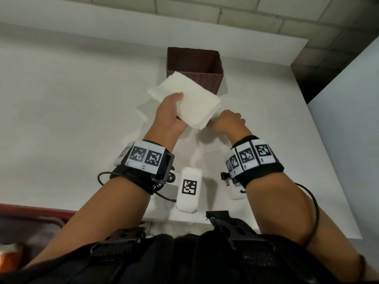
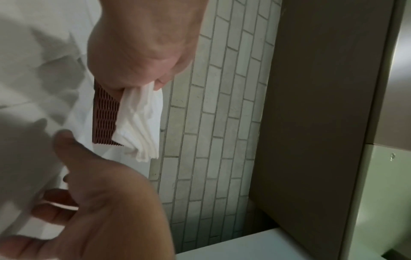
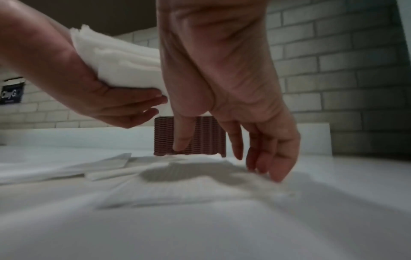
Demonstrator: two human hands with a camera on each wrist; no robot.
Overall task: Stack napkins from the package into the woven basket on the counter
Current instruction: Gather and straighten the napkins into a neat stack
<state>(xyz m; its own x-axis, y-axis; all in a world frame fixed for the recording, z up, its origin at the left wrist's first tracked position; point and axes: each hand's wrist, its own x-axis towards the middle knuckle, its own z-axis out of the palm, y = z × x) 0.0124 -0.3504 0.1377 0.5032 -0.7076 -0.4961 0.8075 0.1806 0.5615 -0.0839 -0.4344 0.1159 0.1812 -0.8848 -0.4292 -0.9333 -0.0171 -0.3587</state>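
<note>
The right hand (image 3: 233,109) hangs with loose, parted fingers touching a flat napkin pile (image 3: 193,177) on the counter (image 1: 61,99). Just left, the left hand (image 1: 170,113) grips a lifted napkin stack (image 1: 190,99), thumb on top. Beyond both stands the woven basket (image 1: 207,78); only the right wrist view shows the left fingers (image 3: 133,98) underneath.

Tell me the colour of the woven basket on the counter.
Dark reddish brown, with a fine ribbed weave; the woven basket shows best in the head view.

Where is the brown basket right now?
In the head view the woven basket stands on the white counter near the back wall, just beyond the napkin stack that the left hand holds up in front of it.
</note>
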